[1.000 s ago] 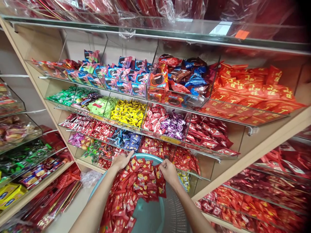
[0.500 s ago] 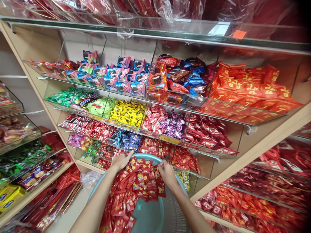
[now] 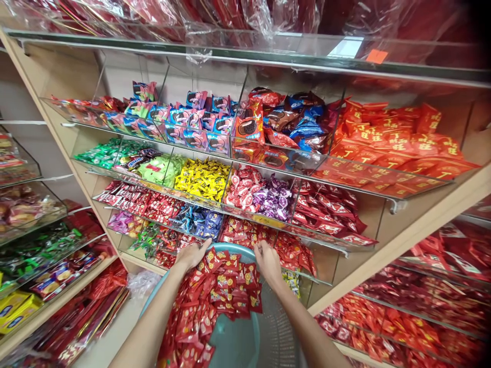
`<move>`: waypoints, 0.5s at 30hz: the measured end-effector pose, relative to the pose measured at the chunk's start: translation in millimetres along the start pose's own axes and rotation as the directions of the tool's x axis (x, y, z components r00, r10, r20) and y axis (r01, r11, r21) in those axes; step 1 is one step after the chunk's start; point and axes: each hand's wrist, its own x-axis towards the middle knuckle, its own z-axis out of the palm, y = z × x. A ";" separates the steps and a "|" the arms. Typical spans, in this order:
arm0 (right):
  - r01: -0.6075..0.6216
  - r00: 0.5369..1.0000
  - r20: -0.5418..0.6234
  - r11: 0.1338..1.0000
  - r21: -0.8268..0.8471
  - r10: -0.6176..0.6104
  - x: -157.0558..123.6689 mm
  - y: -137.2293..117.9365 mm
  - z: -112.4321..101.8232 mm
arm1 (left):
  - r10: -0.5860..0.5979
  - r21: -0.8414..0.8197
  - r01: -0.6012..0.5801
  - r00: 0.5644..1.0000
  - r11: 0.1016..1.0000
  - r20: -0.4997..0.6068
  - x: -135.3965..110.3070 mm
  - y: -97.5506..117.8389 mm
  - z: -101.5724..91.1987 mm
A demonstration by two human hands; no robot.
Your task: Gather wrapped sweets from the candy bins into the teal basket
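Right hand (image 3: 269,261) is now off the red packets (image 3: 226,291), near the far rim of the basket (image 3: 238,340); grip pressed together, packets lie unheld. Left hand (image 3: 192,255) at rim, grip closure cannot be told.

Bright, even light, shadows soft; white glare on top shelf (image 3: 245,55), right of middle near front edge; plastic (image 3: 286,15) above it glints. Red packets (image 3: 228,286) below centre fairly sharp, right-hand shelves (image 3: 418,289) smeared. Wide-angle stretch at margins; upper right corner black.
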 end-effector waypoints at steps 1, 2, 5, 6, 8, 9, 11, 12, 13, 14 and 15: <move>-0.007 1.000 0.019 1.000 0.013 0.007 9.0 2.9 2.1 | 0.006 -0.004 -0.006 1.000 1.000 0.001 0.5 -0.5 0.7; -0.032 0.998 0.057 0.999 0.021 0.031 18.3 6.1 5.4 | 0.013 -0.009 -0.013 1.000 1.000 0.002 1.0 -1.2 1.4; -0.215 0.951 0.226 0.977 -0.010 0.212 44.3 16.3 22.5 | 0.020 -0.016 -0.020 1.000 1.000 -0.006 1.5 -2.6 2.8; -0.262 0.930 0.260 0.965 -0.030 0.260 51.4 19.5 29.7 | 0.018 -0.017 -0.018 1.000 1.000 -0.008 1.2 -2.6 2.9; -0.327 0.896 0.296 0.943 -0.065 0.331 62.3 25.1 43.7 | 0.005 -0.023 -0.006 1.000 1.000 -0.011 -0.1 -1.9 2.3; -0.346 0.886 0.300 0.935 -0.078 0.353 66.2 27.5 49.9 | -0.003 -0.027 0.002 1.000 1.000 -0.011 -0.8 -1.4 1.9; -0.384 0.867 0.302 0.918 -0.101 0.396 71.4 31.4 59.6 | -0.014 -0.032 0.014 1.000 0.999 -0.013 -1.7 -0.7 1.2; -0.397 0.861 0.300 0.911 -0.109 0.411 73.0 32.9 63.0 | -0.015 -0.033 0.015 1.000 0.999 -0.015 -1.7 -0.6 1.2; -0.406 0.857 0.298 0.907 -0.114 0.421 74.1 34.2 65.5 | -0.015 -0.034 0.014 1.000 0.999 -0.018 -1.4 -0.8 1.5; -0.411 0.854 0.296 0.904 -0.117 0.427 74.8 35.4 67.3 | -0.014 -0.035 0.013 1.000 0.999 -0.019 -0.9 -1.3 1.9; -0.412 0.855 0.295 0.904 -0.116 0.428 75.2 36.3 68.5 | -0.012 -0.038 0.011 1.000 0.999 -0.021 -0.2 -2.0 2.6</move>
